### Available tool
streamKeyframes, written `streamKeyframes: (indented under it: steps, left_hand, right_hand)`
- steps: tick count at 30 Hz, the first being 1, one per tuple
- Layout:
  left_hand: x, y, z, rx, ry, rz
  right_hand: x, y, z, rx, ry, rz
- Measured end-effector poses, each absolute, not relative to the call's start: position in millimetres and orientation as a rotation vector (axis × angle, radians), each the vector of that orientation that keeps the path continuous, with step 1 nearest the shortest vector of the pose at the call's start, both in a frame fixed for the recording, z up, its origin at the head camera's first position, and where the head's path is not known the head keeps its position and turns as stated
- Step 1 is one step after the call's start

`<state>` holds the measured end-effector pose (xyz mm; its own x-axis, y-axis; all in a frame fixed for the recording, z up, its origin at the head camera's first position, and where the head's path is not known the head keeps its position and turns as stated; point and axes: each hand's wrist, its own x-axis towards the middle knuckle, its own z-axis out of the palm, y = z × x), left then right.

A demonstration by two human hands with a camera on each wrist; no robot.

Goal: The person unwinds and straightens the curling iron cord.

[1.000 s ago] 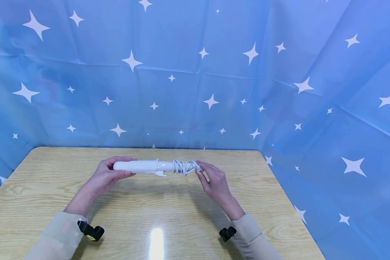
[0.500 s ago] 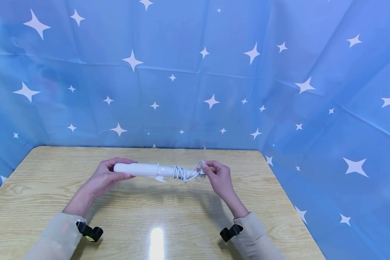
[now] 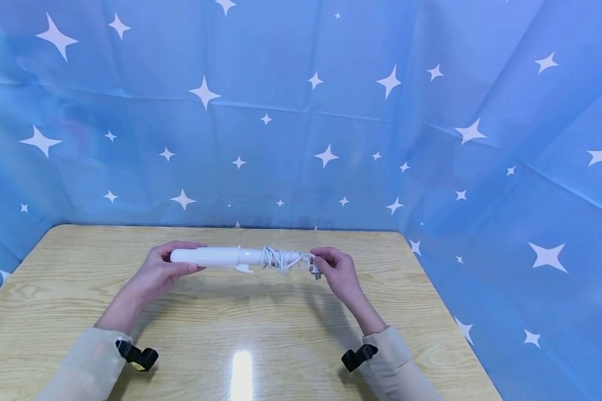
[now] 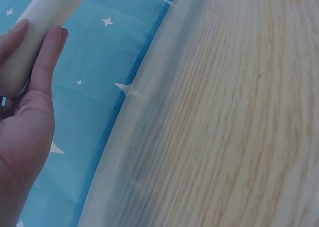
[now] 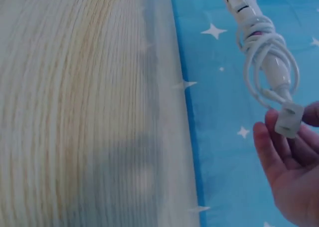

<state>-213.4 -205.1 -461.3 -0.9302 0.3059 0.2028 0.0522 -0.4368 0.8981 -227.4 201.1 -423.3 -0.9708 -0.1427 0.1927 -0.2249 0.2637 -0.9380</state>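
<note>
The left hand (image 3: 160, 267) grips the white curling iron (image 3: 208, 257) by one end above the wooden table (image 3: 190, 334), while the right hand (image 3: 337, 273) now pinches the plug (image 5: 289, 119), newly turned prongs-down, singling it out though the cord (image 3: 277, 257) remains wound round the handle (image 3: 252, 257).

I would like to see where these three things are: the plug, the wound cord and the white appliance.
Plug (image 5: 289, 120): right wrist view, on the middle of its body.
Wound cord (image 3: 278, 258): head view, on its coils.
White appliance (image 3: 218, 257): head view, on its thick, smooth section.
</note>
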Motion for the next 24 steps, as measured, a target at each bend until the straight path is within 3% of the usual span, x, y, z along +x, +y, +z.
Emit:
streamKeyframes:
  steps: [8,24]
  left_hand:
    - [-212.1,-208.6,-462.7,0.475,1.609,2.495]
    - [-212.1,-214.5,-466.5,0.464,1.634,2.506]
  right_hand:
    - [-227.7,205.0,-428.0,0.292,-2.494,2.058]
    - [-221.3,205.5,-430.4,0.407,-2.688,1.467]
